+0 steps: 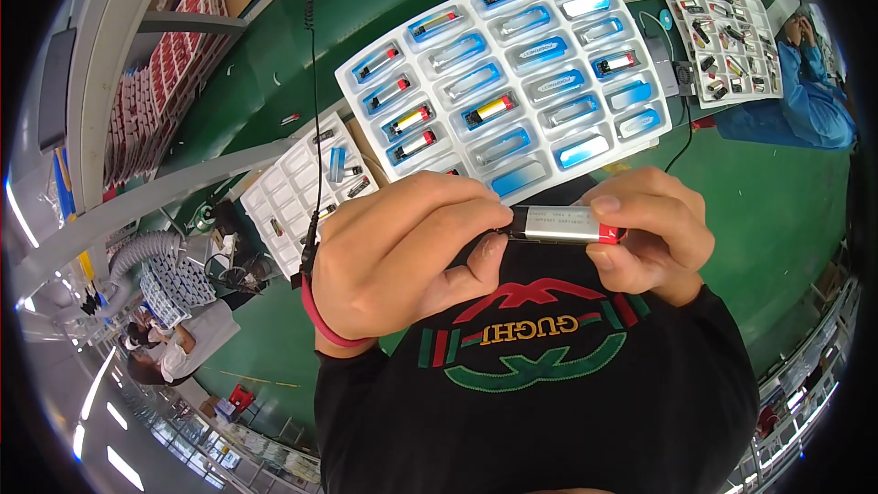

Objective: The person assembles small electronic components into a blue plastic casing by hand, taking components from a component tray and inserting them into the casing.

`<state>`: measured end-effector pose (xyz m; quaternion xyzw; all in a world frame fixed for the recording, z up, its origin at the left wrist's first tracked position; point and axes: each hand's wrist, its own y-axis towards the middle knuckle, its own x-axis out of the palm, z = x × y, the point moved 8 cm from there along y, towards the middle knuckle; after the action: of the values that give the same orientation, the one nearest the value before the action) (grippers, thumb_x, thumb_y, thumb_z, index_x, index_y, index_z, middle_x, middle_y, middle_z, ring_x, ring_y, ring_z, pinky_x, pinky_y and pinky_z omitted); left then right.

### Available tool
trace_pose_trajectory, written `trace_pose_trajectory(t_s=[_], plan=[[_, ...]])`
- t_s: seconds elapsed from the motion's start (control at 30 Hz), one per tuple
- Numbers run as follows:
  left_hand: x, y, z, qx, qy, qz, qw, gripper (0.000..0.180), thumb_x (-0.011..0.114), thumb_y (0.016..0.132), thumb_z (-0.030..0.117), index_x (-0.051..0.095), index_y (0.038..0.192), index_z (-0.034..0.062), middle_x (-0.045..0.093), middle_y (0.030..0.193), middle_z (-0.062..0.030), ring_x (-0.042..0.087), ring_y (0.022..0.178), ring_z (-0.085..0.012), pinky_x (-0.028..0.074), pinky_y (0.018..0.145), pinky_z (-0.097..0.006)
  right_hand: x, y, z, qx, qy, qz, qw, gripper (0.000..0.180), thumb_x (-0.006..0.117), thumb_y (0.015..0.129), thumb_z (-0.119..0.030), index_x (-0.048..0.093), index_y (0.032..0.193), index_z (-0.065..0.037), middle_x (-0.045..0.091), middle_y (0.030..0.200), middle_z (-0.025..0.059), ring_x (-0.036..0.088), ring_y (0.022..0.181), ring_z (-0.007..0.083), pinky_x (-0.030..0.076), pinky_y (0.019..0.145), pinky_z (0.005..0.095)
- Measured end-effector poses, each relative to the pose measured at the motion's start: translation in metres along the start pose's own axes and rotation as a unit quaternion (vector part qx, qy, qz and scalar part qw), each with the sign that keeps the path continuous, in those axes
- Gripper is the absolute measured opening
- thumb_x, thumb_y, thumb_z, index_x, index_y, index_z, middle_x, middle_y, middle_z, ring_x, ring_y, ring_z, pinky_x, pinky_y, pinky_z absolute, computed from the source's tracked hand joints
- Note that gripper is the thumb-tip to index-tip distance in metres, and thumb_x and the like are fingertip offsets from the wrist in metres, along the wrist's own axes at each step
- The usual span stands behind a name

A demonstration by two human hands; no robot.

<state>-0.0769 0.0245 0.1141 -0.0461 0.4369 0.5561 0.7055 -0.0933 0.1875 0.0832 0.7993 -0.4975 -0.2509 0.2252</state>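
A silver battery cell (560, 224) with a red end and a black end lies level between my hands, in front of my chest. My left hand (393, 252) pinches its black end between thumb and fingers. At the red end, my right hand (654, 229) holds it with thumb and fingertips. Just beyond my hands is a white moulded tray (506, 68). Its compartments hold blue-and-clear shells (540, 52); several contain a red-ended cell (489, 110), some with a yellow band. My left hand covers the tray's near left corner.
At the left lies another white tray (297, 165) with a few parts. A black cord (315, 82) hangs beside it. At the far right, a tray of loose cells (722, 37) is near a person in blue (809, 101). Stacked trays (169, 73) stand far left.
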Motion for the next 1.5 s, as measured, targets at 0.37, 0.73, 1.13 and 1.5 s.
trace_pose_trajectory(t_s=[0.37,0.73,1.13,1.5], plan=[[0.027,-0.003,-0.012,-0.029,0.017,-0.096,0.995,0.022,0.073,0.057,0.0,0.064,0.076,0.0064,0.063,0.075,-0.0042,0.062,0.059,-0.018,0.049,0.05,-0.026,0.0,-0.013,0.009,0.026,-0.027,0.012,0.999,0.028,0.074,0.073,-0.003,0.063,0.098,0.004,0.066,0.079,0.0124,0.065,0.061,0.0178,0.051,0.052,0.0249],[0.109,-0.024,-0.233,-0.219,0.252,-0.051,0.941,0.028,0.069,0.073,0.018,0.066,0.099,0.0069,0.064,0.098,-0.012,0.056,0.095,-0.0302,0.045,0.087,-0.041,-0.027,-0.08,0.088,0.281,0.273,0.135,0.91,0.011,0.057,0.083,0.006,0.057,0.094,0.006,0.058,0.089,0.0128,0.062,0.071,0.0167,0.053,0.062,0.0267],[0.087,-0.026,-0.174,-0.263,-0.075,0.072,0.959,0.034,0.066,0.079,-0.005,0.054,0.111,-0.0046,0.056,0.092,-0.0091,0.064,0.083,-0.0194,0.052,0.077,-0.031,-0.028,-0.069,0.103,0.377,0.216,0.208,0.876,0.021,0.065,0.084,0.001,0.062,0.104,0.004,0.061,0.075,0.0037,0.058,0.06,0.0077,0.045,0.052,0.0198],[0.079,-0.055,-0.097,-0.258,-0.454,0.212,0.826,0.042,0.067,0.069,-0.018,0.05,0.104,-0.0036,0.06,0.108,-0.0188,0.06,0.11,-0.0318,0.054,0.085,-0.032,0.0,-0.006,0.066,0.243,0.013,0.128,0.962,0.026,0.071,0.078,0.0,0.065,0.103,0.002,0.064,0.079,0.0073,0.048,0.054,0.0059,0.035,0.048,0.0183]])
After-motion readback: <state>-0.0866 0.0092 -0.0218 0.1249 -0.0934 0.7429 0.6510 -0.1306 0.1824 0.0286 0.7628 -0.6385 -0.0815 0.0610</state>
